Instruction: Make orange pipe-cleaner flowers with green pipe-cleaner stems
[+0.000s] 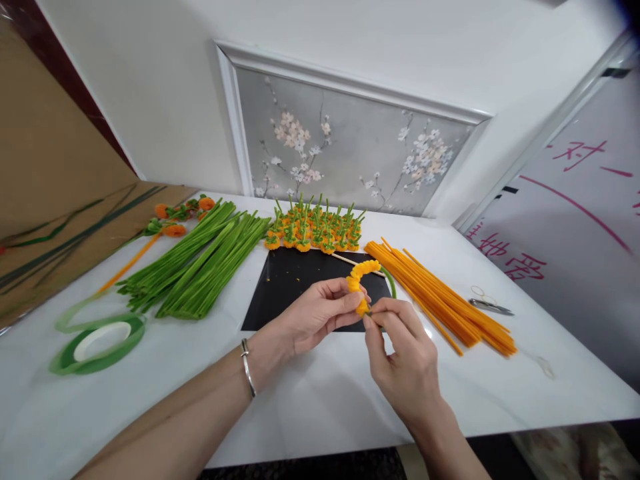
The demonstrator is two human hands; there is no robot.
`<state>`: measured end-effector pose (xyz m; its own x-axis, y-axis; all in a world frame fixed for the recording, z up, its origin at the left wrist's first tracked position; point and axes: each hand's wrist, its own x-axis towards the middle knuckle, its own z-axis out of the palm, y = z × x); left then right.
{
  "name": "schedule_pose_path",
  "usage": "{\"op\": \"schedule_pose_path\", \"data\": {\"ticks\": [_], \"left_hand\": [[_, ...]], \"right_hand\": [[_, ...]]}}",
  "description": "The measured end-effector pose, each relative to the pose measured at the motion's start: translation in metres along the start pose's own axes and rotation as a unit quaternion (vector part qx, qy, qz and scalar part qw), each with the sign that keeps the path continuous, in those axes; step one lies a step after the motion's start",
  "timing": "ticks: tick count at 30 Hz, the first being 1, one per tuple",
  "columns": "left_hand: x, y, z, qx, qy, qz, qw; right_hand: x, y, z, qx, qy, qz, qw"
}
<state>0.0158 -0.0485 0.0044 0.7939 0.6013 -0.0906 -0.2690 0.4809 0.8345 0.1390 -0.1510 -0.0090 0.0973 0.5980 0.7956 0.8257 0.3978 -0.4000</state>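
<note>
Between my hands, above a black mat (280,287), is a curled orange pipe-cleaner piece (364,269) with a scalloped, petal-like edge. My left hand (325,310) pinches it between thumb and fingers. Close against its lower end, my right hand (403,340) is closed on a green pipe cleaner (390,281), which arches up behind the fingers. The fingertips of both hands nearly meet, so the exact join of orange and green is hidden. A thin wooden stick (357,264) lies on the mat just behind my hands.
Small orange flowers with green stems (315,227) stand grouped behind the mat. Green pipe cleaners (200,260) and a roll of green tape (100,343) lie left. Orange pipe cleaners (445,300) and scissors (490,307) lie right. Finished-looking orange flowers (175,230) rest at the far left.
</note>
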Motion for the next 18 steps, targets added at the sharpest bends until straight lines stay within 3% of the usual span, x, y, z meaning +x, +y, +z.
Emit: {"op": "schedule_pose_path", "data": {"ticks": [11, 18], "left_hand": [[-0.001, 0.0045, 0.0034, -0.027, 0.013, 0.008, 1.0], [-0.0013, 0.0002, 0.0035, -0.009, -0.003, 0.009, 1.0]], "right_hand": [[-0.0046, -0.0004, -0.0067, -0.021, 0.022, -0.036, 0.999], [-0.007, -0.004, 0.0014, -0.049, 0.039, -0.036, 0.997]]}}
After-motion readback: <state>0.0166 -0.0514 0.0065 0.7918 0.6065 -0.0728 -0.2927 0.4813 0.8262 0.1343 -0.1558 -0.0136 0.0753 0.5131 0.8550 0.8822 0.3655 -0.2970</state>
